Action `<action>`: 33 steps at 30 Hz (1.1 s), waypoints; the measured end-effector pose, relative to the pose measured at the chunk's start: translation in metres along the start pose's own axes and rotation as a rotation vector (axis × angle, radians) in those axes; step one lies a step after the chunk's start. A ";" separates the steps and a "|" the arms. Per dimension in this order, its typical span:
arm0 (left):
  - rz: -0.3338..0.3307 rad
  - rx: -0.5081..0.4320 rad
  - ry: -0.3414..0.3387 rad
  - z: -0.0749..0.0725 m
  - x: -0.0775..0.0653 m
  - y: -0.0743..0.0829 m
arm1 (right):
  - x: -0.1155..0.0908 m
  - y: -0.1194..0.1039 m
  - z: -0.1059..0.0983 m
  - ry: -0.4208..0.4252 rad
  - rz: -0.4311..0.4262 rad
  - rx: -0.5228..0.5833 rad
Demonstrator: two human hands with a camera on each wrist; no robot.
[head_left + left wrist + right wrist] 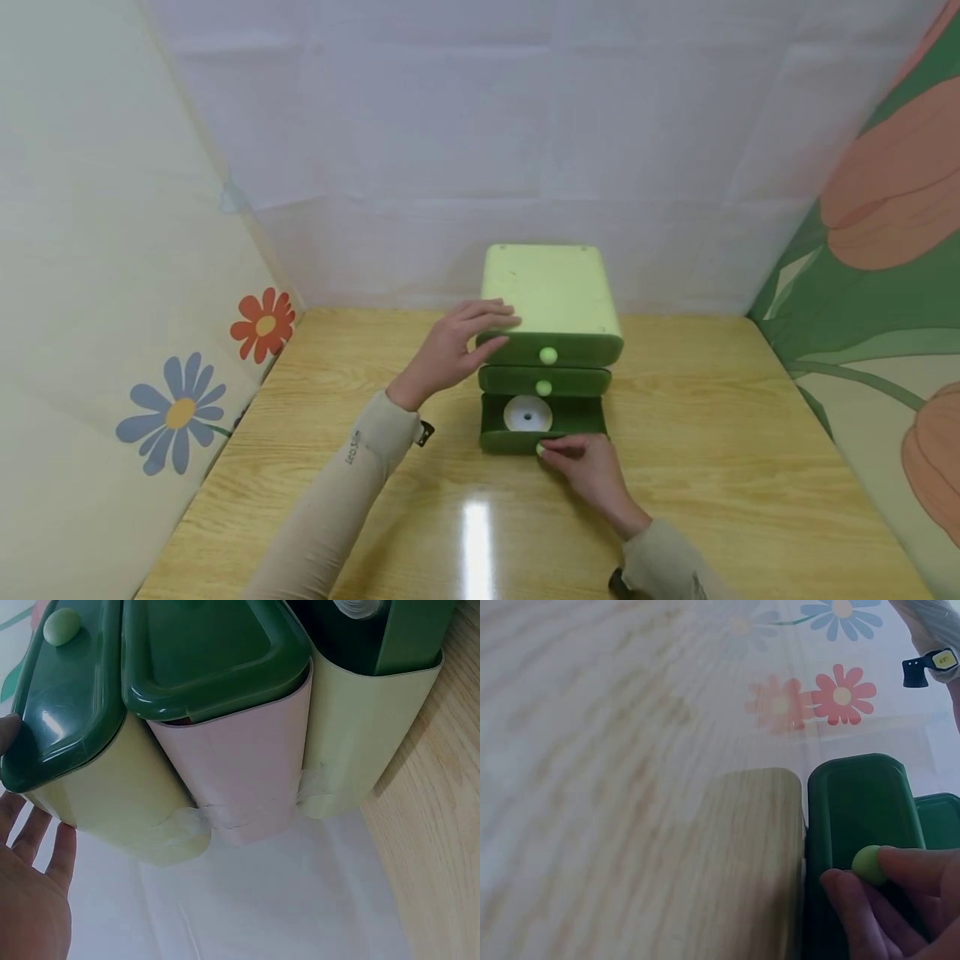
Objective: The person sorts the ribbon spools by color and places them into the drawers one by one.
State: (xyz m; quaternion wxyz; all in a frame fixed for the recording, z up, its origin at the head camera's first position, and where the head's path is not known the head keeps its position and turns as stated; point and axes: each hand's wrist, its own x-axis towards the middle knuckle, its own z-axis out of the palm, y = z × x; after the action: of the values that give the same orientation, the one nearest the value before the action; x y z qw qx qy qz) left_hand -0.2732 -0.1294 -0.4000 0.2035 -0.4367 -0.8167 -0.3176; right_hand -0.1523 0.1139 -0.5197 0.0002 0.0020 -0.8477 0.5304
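Note:
A small green drawer cabinet point(558, 287) with three stacked drawers stands on the table. My left hand point(450, 346) rests on its upper left corner, fairly straight fingers on the light top and the thumb by the top drawer's front. With thumb and fingers, my right hand point(592, 475) pinches the round light green knob point(868, 864) of the bottom drawer point(502, 443). That drawer is pulled out, and a white disc-like roll point(517, 414) with a hole in its middle lies inside. The top drawer point(517, 348) and middle drawer point(510, 381) are closed.
The cabinet stands on a wood-grain table point(720, 450). A white cloth point(390, 125) hangs behind it. Flower-printed panels flank the table, the left panel point(82, 250) pale and the right panel point(862, 333) with large orange-pink petals.

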 end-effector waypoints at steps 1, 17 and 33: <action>-0.001 -0.001 0.000 0.000 0.000 0.000 | 0.001 0.000 0.000 0.000 -0.001 -0.001; -0.018 -0.007 -0.005 0.000 -0.001 0.001 | 0.019 -0.001 0.001 0.002 -0.019 -0.007; -0.036 -0.007 -0.011 0.000 -0.001 0.002 | 0.034 0.001 0.003 0.005 -0.017 0.010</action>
State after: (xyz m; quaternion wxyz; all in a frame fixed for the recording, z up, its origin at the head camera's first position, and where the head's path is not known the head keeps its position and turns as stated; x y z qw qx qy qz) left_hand -0.2713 -0.1293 -0.3997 0.1917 -0.4241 -0.8245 -0.3219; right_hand -0.1862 0.1115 -0.5216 0.0069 0.0077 -0.8449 0.5348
